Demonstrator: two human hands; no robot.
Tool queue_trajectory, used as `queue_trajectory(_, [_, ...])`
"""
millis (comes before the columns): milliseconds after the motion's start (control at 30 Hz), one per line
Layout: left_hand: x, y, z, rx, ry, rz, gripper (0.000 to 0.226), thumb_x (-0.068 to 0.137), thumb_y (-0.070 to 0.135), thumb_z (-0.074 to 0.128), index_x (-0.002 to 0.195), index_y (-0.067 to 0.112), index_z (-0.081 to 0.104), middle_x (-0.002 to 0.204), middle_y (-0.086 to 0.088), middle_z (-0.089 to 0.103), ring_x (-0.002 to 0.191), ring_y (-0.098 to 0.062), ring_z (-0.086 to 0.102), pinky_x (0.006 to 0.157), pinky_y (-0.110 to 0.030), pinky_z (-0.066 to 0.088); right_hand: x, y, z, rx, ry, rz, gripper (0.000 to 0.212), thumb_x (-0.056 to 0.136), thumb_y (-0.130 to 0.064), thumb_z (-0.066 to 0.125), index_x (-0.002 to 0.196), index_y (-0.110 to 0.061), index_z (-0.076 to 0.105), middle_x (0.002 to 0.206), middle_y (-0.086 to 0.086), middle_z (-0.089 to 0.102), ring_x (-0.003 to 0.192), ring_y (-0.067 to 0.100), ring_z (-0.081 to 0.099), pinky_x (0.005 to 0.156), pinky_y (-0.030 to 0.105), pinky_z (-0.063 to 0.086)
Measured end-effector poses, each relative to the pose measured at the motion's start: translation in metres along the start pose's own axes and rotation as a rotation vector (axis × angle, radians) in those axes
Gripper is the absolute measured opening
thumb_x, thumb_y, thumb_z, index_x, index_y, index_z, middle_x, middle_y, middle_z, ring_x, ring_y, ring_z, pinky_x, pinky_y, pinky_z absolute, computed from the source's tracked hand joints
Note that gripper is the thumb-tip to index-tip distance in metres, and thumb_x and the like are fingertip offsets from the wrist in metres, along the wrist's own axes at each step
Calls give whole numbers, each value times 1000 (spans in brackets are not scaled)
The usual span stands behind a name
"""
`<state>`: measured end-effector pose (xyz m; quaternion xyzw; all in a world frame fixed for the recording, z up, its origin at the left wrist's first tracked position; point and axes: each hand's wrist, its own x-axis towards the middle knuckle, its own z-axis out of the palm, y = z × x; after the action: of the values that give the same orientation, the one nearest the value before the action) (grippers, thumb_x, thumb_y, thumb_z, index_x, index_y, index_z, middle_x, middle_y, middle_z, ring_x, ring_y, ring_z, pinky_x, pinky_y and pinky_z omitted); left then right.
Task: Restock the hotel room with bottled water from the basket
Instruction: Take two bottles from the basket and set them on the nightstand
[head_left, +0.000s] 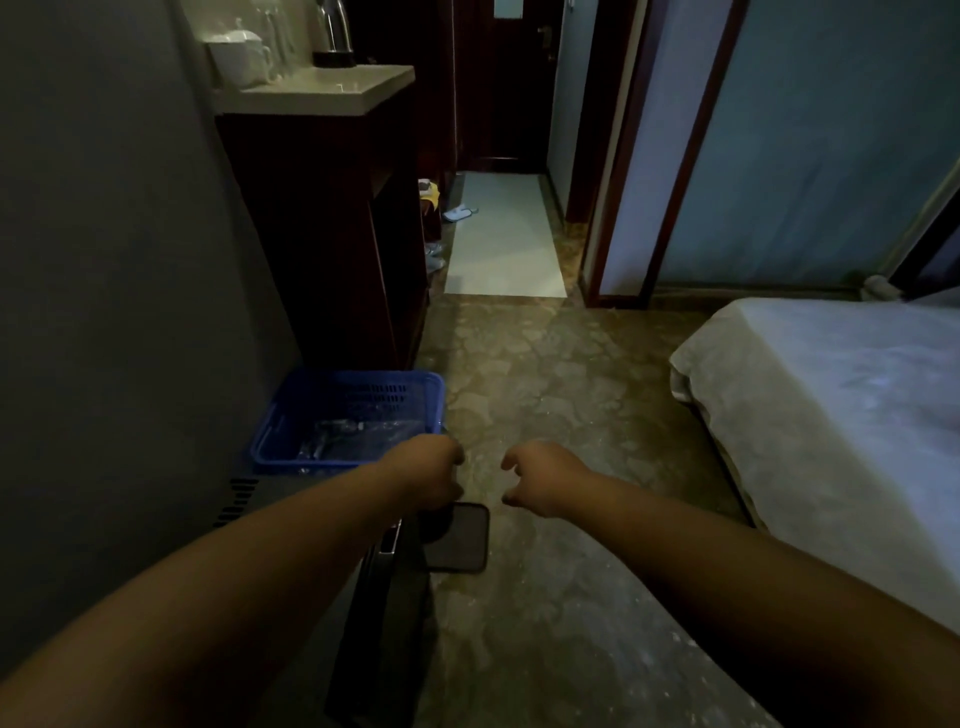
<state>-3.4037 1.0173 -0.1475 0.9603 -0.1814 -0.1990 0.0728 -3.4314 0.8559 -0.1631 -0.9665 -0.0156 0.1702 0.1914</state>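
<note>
Step in hand: reaching for the first pick, no bottle out yet as far as we can see. The basket (270, 441) sits low on the left against the wall, on a dark grey box (291, 519) with vent slots. The water bottles (343, 431) lie on their sides inside it.

Left hand (431, 470) is at the basket's near right corner. Its fingers curl downward and are hidden behind the back of the hand, with a dark shape under them, so we cannot tell if it grips anything. Right hand (543, 478) is just beside it over the floor (545, 374), thumb and fingers loosely curled, nothing between them.

Next move, we judge: go over the rim, wrap fingers round one bottle, lift it and carry it to the counter (332, 91) up ahead. The kettle (335, 36) and white cups (241, 54) stand there.

Materials:
- Basket: blue hard plastic, rectangular, slotted walls.
- Bottles: clear thin plastic, glossy, round, so likely to roll and dent under a hard squeeze.
- Counter: pale smooth stone-like top on a dark wood cabinet (311, 234).
- Floor: mottled brownish, polished.
- Tray (462, 540): dark, flat, round-cornered, on the floor below the left hand.
- Bed (831, 389): on the right, with a soft white cover.
</note>
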Motion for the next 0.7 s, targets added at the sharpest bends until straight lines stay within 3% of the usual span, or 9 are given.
queue_trajectory(467, [136,-57,-47,61,46,-31,33,88,27,56,119,15,59,120,-10,61,109,-30,57,85,-36,47,148,1,-48,-49,-26,-62,60,81,-26,70,135,-23,46,122,7,62,103,22,63,86,34,52])
queue_trajectory(567, [174,-78,-74,24,71,-50,28,88,27,57,110,11,62,113,-10,64,102,-29,59,79,-35,46,194,-10,-66,-102,-31,-75,60,81,-26,70,136,-20,45,129,8,57,113,24,58,92,34,49])
queue_trajectory(700, [216,-112,-102,-37,1,-91,26,87,24,59,109,12,64,112,-9,64,102,-28,60,84,-39,50,250,-25,-90,-142,-40,-95,59,81,-25,71,134,-17,48,132,8,56,117,25,55,90,32,46])
